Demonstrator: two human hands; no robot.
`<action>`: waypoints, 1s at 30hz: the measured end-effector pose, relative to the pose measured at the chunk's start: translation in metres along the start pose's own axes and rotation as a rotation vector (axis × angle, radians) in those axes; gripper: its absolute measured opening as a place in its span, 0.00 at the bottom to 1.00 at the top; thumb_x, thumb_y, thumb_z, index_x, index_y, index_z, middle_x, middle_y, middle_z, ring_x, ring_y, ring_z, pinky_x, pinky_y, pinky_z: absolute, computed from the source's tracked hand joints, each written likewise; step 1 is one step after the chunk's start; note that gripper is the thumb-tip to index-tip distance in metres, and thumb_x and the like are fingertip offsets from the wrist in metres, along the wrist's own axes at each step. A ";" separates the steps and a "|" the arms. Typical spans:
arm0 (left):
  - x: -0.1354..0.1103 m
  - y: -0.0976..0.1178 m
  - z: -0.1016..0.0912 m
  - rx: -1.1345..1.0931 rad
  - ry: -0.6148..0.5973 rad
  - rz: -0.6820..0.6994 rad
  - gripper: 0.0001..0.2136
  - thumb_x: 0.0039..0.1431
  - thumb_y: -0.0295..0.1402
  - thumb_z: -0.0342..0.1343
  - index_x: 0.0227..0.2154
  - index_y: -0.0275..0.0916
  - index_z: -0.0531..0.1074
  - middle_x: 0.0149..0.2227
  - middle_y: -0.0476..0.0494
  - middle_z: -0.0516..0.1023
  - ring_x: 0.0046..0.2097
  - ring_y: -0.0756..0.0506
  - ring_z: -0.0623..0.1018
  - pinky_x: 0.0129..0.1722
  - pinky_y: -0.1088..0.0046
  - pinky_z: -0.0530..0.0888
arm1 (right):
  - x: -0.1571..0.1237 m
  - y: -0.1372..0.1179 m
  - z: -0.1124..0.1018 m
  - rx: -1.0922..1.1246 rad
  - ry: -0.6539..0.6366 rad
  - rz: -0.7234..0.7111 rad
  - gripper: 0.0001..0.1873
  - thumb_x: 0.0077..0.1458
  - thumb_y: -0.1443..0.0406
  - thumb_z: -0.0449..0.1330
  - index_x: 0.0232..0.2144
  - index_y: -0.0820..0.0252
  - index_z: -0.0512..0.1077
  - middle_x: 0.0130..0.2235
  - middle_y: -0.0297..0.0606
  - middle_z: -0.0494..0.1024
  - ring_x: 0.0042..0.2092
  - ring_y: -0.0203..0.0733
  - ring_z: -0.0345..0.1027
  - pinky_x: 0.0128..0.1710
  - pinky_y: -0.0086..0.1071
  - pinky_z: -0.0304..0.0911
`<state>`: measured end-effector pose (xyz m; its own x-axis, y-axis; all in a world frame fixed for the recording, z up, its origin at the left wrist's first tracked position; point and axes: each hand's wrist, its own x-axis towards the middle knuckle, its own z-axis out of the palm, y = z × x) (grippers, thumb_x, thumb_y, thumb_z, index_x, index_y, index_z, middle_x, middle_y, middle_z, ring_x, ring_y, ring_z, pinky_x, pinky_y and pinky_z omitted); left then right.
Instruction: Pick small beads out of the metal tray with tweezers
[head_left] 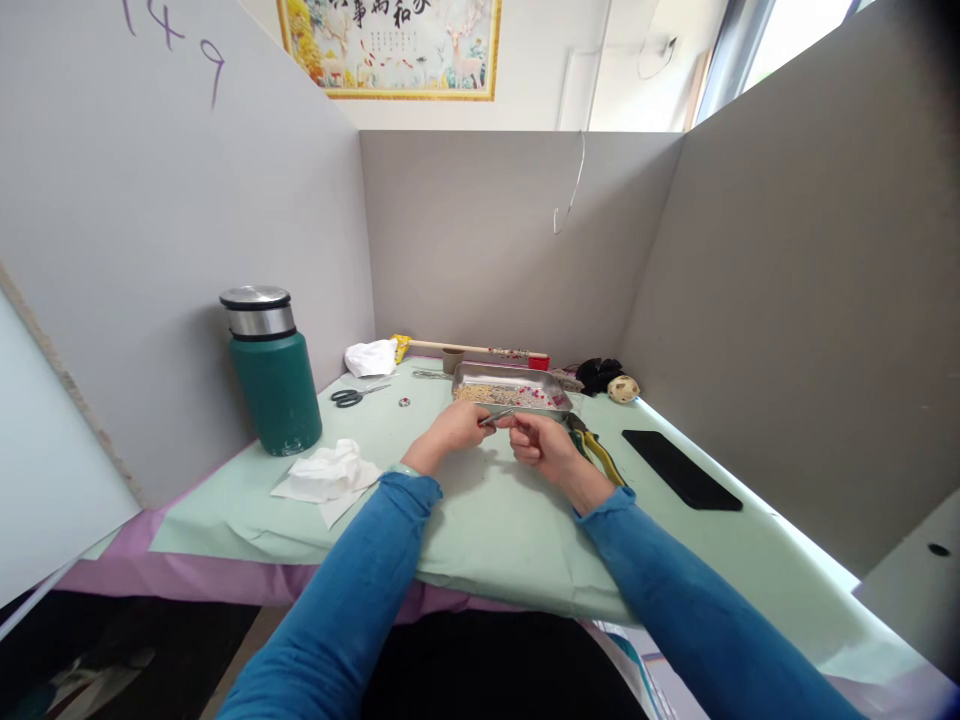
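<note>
My left hand point(456, 428) is closed around a thin silvery metal piece point(496, 416), which points toward my other hand; its exact kind is too small to tell. Close beside it, my right hand point(541, 443) pinches with thumb and forefinger at the far end of that piece, and whatever lies between those fingertips is too small to make out. Just beyond both hands sits a shallow metal tray point(517, 374) with gold-coloured beads point(484, 394) and red and pink beads point(536, 397). Pliers point(600, 455) with yellow and dark handles lie by my right wrist.
Left stand a green bottle point(276, 385), a crumpled tissue point(334, 472) and scissors point(358, 395). A black phone-like slab point(679, 468) lies right. Behind the tray are a beaded stick point(465, 347), a small brown cup point(452, 360) and a patterned ball point(623, 389). Grey partitions point(517, 240) enclose the table.
</note>
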<state>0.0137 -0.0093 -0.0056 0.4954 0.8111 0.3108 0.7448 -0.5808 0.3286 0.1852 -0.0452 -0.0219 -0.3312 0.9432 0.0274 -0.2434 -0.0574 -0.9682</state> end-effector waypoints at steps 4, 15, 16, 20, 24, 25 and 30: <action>0.002 -0.003 0.003 0.018 0.002 -0.022 0.10 0.52 0.35 0.51 0.23 0.37 0.73 0.22 0.48 0.71 0.25 0.51 0.65 0.26 0.74 0.57 | 0.001 0.002 0.000 0.004 0.016 -0.042 0.11 0.47 0.59 0.57 0.31 0.61 0.66 0.17 0.25 0.55 0.17 0.27 0.38 0.17 0.27 0.33; 0.002 -0.003 0.002 0.045 0.017 -0.029 0.09 0.52 0.34 0.51 0.21 0.37 0.71 0.22 0.47 0.72 0.24 0.51 0.64 0.25 0.73 0.55 | 0.003 0.006 -0.001 -0.017 0.040 -0.132 0.15 0.48 0.55 0.60 0.31 0.59 0.63 0.18 0.23 0.55 0.17 0.25 0.38 0.17 0.25 0.31; 0.002 -0.002 0.002 0.047 0.013 -0.030 0.09 0.52 0.34 0.51 0.21 0.37 0.72 0.22 0.47 0.72 0.24 0.51 0.64 0.25 0.73 0.55 | 0.003 0.006 -0.001 -0.018 0.040 -0.140 0.15 0.47 0.55 0.60 0.31 0.59 0.63 0.18 0.23 0.55 0.17 0.25 0.38 0.17 0.25 0.31; 0.001 0.001 0.000 0.055 -0.013 -0.037 0.10 0.52 0.34 0.51 0.23 0.36 0.74 0.23 0.46 0.74 0.25 0.50 0.66 0.26 0.73 0.56 | 0.002 0.007 -0.001 -0.036 0.051 -0.160 0.17 0.47 0.54 0.61 0.30 0.60 0.63 0.18 0.23 0.55 0.17 0.25 0.38 0.17 0.25 0.31; 0.001 0.002 0.000 0.070 -0.020 -0.042 0.10 0.52 0.34 0.52 0.27 0.36 0.77 0.25 0.44 0.76 0.28 0.49 0.70 0.28 0.73 0.59 | 0.002 0.007 0.001 -0.096 0.079 -0.164 0.17 0.47 0.53 0.60 0.29 0.60 0.63 0.19 0.23 0.56 0.17 0.25 0.39 0.17 0.25 0.32; 0.001 0.002 0.001 0.071 -0.018 -0.041 0.11 0.52 0.34 0.51 0.28 0.36 0.77 0.26 0.43 0.77 0.28 0.49 0.70 0.28 0.73 0.60 | 0.002 0.008 0.001 -0.112 0.089 -0.166 0.17 0.47 0.53 0.60 0.29 0.60 0.63 0.19 0.23 0.56 0.17 0.25 0.40 0.17 0.25 0.32; 0.002 -0.004 0.006 0.074 -0.001 -0.036 0.11 0.52 0.33 0.51 0.29 0.36 0.78 0.29 0.41 0.79 0.28 0.48 0.71 0.29 0.73 0.61 | 0.004 0.010 0.001 -0.153 0.115 -0.178 0.18 0.47 0.52 0.60 0.30 0.60 0.63 0.19 0.23 0.56 0.17 0.25 0.41 0.17 0.25 0.33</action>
<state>0.0146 -0.0048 -0.0110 0.4685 0.8313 0.2991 0.7928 -0.5450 0.2730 0.1806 -0.0420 -0.0315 -0.1876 0.9655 0.1808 -0.1448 0.1549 -0.9773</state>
